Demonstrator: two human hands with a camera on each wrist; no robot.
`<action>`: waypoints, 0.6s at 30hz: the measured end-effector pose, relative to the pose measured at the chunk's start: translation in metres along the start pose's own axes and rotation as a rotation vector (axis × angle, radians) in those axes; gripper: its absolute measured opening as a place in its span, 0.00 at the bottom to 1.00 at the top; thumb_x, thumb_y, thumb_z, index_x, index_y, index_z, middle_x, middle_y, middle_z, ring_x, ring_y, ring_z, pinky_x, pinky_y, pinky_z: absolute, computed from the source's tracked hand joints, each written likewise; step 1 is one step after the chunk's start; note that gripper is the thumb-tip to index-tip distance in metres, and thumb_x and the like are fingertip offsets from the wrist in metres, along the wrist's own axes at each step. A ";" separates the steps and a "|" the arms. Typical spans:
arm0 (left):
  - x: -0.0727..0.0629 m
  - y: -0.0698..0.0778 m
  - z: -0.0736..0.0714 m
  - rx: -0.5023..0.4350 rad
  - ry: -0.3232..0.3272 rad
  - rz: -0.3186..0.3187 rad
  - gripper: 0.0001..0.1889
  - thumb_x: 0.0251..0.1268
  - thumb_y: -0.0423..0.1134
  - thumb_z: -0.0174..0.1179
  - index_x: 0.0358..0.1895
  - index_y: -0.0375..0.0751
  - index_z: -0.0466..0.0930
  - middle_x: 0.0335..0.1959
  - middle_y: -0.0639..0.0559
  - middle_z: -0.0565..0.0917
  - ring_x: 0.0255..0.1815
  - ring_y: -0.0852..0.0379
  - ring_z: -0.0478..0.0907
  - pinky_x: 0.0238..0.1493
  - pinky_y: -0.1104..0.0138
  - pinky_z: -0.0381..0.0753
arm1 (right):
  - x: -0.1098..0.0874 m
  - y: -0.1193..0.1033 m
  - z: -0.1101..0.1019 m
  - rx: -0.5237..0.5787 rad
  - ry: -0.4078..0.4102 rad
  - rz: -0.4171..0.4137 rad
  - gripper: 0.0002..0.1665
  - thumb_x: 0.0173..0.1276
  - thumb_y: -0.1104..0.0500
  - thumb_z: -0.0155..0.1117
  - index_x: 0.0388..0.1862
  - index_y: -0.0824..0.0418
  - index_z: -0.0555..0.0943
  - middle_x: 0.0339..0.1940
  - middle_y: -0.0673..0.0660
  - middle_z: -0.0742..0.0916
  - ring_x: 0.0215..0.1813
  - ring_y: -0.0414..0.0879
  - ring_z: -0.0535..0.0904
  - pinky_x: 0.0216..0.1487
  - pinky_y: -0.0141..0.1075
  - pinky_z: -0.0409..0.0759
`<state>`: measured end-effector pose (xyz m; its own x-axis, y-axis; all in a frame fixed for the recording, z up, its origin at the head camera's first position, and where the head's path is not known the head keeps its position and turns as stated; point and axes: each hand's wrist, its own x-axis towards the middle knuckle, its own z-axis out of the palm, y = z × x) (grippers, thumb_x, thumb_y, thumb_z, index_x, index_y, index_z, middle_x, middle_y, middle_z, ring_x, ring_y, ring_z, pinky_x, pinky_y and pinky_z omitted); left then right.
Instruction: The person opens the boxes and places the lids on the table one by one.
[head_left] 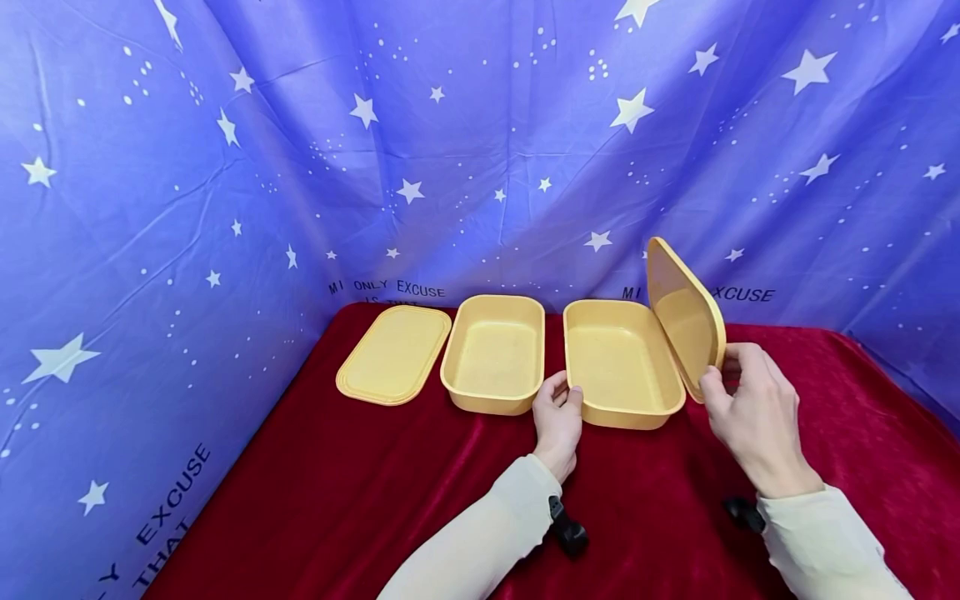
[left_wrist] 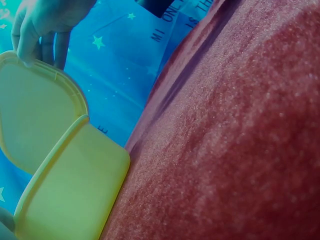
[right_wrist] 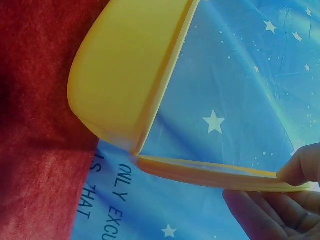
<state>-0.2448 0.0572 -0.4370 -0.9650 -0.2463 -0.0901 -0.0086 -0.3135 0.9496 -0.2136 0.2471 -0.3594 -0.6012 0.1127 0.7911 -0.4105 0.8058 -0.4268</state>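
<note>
A yellow rectangular food container (head_left: 626, 354) stands uncovered on the cloth, its inside bare. At its near left corner my left hand (head_left: 558, 421) grips the rim and wall with thumb and fingers. My right hand (head_left: 757, 412) pinches the edge of a matching yellow lid (head_left: 686, 321), thumb on one face and fingers on the other. The lid is tilted up almost on edge along the container's right side. In the right wrist view, the lid's end (right_wrist: 200, 172) meets the container's rim (right_wrist: 165, 82). The left wrist view shows the container's outer wall (left_wrist: 80, 185) up close.
To the left stands a second uncovered yellow container (head_left: 492, 358), and beyond it another yellow lid (head_left: 395, 354) lies flat. Dark red velvet cloth (head_left: 315, 508) covers the table. A blue curtain with white stars (head_left: 480, 150) hangs behind and along the left.
</note>
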 end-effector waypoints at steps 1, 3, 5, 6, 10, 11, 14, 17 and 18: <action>0.000 0.000 0.000 0.000 0.000 0.002 0.17 0.64 0.28 0.59 0.56 0.37 0.77 0.50 0.42 0.79 0.52 0.53 0.75 0.54 0.59 0.75 | 0.000 0.000 0.000 0.002 0.000 0.005 0.12 0.54 0.67 0.56 0.38 0.72 0.76 0.31 0.65 0.80 0.35 0.53 0.75 0.38 0.43 0.65; -0.001 0.000 0.000 -0.001 -0.002 0.008 0.17 0.64 0.29 0.59 0.56 0.36 0.76 0.51 0.41 0.79 0.52 0.52 0.75 0.54 0.59 0.75 | 0.000 0.000 -0.001 0.004 0.001 0.019 0.12 0.54 0.67 0.56 0.38 0.71 0.76 0.31 0.65 0.81 0.35 0.52 0.74 0.38 0.42 0.65; -0.001 0.001 0.000 0.000 -0.004 0.012 0.17 0.64 0.29 0.59 0.56 0.36 0.76 0.51 0.41 0.79 0.52 0.52 0.75 0.54 0.59 0.75 | 0.000 0.001 -0.002 0.007 0.003 0.036 0.12 0.54 0.67 0.56 0.38 0.71 0.76 0.31 0.64 0.81 0.35 0.48 0.74 0.39 0.41 0.65; -0.002 0.001 0.000 0.000 -0.005 0.009 0.17 0.64 0.29 0.59 0.56 0.36 0.76 0.51 0.41 0.79 0.52 0.52 0.75 0.54 0.59 0.75 | -0.001 0.001 -0.002 0.009 0.003 0.045 0.12 0.54 0.67 0.56 0.38 0.71 0.76 0.31 0.63 0.81 0.35 0.44 0.73 0.39 0.40 0.65; -0.002 0.001 -0.001 0.004 -0.009 0.009 0.17 0.64 0.29 0.59 0.56 0.36 0.76 0.51 0.40 0.79 0.52 0.52 0.75 0.54 0.59 0.75 | -0.001 0.002 -0.004 0.019 0.008 0.071 0.12 0.53 0.67 0.57 0.38 0.70 0.77 0.30 0.62 0.82 0.35 0.28 0.69 0.38 0.32 0.65; -0.001 0.001 -0.001 0.003 -0.007 0.007 0.17 0.64 0.29 0.59 0.56 0.36 0.76 0.51 0.40 0.79 0.52 0.52 0.75 0.54 0.59 0.75 | -0.001 0.002 -0.004 0.022 0.009 0.076 0.13 0.53 0.67 0.57 0.38 0.70 0.77 0.30 0.62 0.82 0.35 0.24 0.67 0.38 0.30 0.64; -0.001 0.000 -0.001 0.001 -0.010 0.004 0.17 0.65 0.29 0.58 0.56 0.36 0.76 0.50 0.41 0.79 0.51 0.53 0.75 0.54 0.60 0.75 | -0.001 0.003 -0.005 0.029 0.011 0.087 0.13 0.54 0.67 0.57 0.39 0.70 0.77 0.30 0.62 0.83 0.36 0.20 0.66 0.39 0.24 0.62; 0.000 0.000 -0.001 0.001 -0.012 0.003 0.17 0.65 0.29 0.58 0.56 0.36 0.76 0.50 0.41 0.79 0.51 0.53 0.75 0.53 0.60 0.75 | -0.001 0.005 -0.006 0.032 0.016 0.095 0.13 0.54 0.67 0.57 0.40 0.71 0.77 0.29 0.62 0.83 0.35 0.19 0.66 0.38 0.22 0.61; 0.000 0.000 0.000 0.000 -0.012 0.000 0.16 0.65 0.29 0.58 0.56 0.37 0.76 0.50 0.42 0.79 0.51 0.53 0.75 0.53 0.60 0.75 | -0.001 0.005 -0.006 0.034 0.018 0.098 0.14 0.54 0.67 0.58 0.40 0.71 0.77 0.29 0.62 0.83 0.35 0.19 0.66 0.38 0.22 0.60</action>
<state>-0.2445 0.0570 -0.4373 -0.9681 -0.2353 -0.0863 -0.0086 -0.3131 0.9497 -0.2107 0.2548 -0.3594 -0.6272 0.2004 0.7526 -0.3735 0.7705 -0.5165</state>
